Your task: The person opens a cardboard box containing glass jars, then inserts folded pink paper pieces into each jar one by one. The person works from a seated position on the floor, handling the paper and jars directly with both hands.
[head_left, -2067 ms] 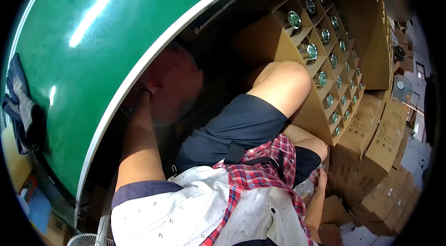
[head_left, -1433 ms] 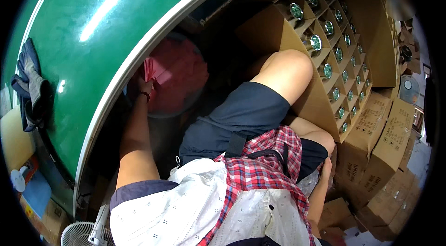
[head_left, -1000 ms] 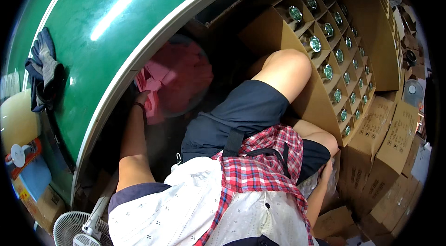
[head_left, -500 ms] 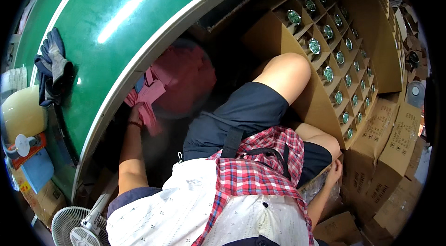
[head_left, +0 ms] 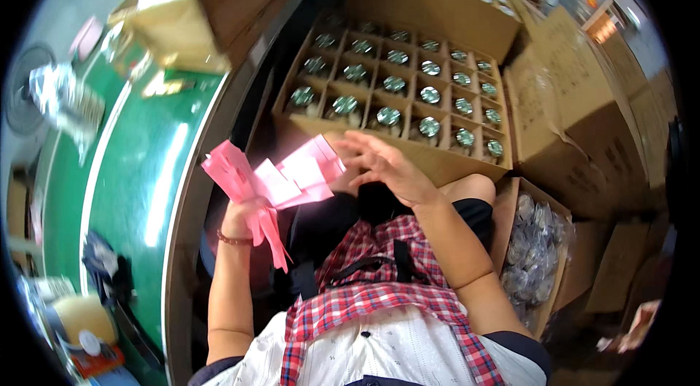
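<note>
green table, blurrily printed carton, left grip holding pink slips

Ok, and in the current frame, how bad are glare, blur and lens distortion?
Head view: white glare streaks the glossy green tabletop, and the thin pink paper strips in the bare left hand look partly washed out; head view again: the bare right hand looks slightly soft, straight edges bend, and corners are black.

The left hand grips pink slips near the spread right hand.
</note>
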Demonstrator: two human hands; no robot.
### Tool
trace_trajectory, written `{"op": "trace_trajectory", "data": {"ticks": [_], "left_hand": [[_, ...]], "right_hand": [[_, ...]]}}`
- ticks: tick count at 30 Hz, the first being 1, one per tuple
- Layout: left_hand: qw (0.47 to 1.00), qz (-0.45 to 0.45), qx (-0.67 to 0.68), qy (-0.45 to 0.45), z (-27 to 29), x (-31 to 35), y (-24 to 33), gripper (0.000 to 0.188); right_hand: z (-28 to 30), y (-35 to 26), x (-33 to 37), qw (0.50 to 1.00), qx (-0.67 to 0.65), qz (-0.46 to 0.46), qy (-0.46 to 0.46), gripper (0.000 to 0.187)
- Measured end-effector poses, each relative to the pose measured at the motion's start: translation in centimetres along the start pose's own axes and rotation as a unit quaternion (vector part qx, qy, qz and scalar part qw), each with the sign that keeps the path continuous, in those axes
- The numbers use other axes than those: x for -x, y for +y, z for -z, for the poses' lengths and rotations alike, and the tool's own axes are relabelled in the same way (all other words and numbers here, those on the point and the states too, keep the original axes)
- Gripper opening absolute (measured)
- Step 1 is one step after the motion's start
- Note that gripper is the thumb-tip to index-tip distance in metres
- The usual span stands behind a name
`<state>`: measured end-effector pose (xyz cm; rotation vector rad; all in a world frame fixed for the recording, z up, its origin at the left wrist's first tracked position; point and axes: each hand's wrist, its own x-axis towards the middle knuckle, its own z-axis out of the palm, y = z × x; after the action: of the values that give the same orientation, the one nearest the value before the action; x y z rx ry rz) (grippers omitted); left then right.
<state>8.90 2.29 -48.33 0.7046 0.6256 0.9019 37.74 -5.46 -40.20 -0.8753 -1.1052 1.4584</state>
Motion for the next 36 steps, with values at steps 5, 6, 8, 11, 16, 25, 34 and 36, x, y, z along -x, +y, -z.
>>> {"op": "trace_trajectory", "data": {"ticks": [5, 6, 8, 11, 16, 25, 34, 36], "left_hand": [[0.985, 0.08, -0.017, -0.153, -8.5, -6.7, -1.6, 0.058], [0.982, 0.089, -0.018, -0.163, -10.1, -7.9, -2.3, 0.055], [0.973, 0.14, -0.012, -0.185, -11.9, -10.6, -4.3, 0.05], [0.975, 0.176, -0.02, -0.132, -15.7, -14.0, -7.1, 0.036], [0.964, 0.209, 0.004, -0.165, -20.9, -19.2, -11.4, 0.027], [0.985, 0.152, -0.001, -0.081, -25.0, -28.3, -14.8, 0.031], [0.97, 0.222, 0.013, -0.099, -24.2, -27.2, -15.0, 0.028], [0.948, 0.256, 0.008, -0.187, -23.5, -26.9, -16.2, 0.029]], "right_hand": [[4.0, -2.8, 1.9, 0.975, 0.091, 0.02, 0.201, 0.028], [5.5, -3.0, 2.7, 0.963, 0.132, 0.048, 0.229, 0.026], [7.6, -3.6, 3.9, 0.923, 0.227, 0.083, 0.299, 0.021], [10.6, -4.6, 6.3, 0.899, 0.234, 0.083, 0.361, 0.02], [15.7, -5.7, 7.7, 0.837, 0.254, 0.157, 0.458, 0.027], [29.2, -6.3, 9.4, 0.802, 0.221, 0.025, 0.554, 0.02], [31.2, -4.1, 12.7, 0.835, 0.201, -0.068, 0.508, 0.017], [30.3, -4.7, 11.6, 0.836, 0.227, -0.048, 0.498, 0.008]]}}
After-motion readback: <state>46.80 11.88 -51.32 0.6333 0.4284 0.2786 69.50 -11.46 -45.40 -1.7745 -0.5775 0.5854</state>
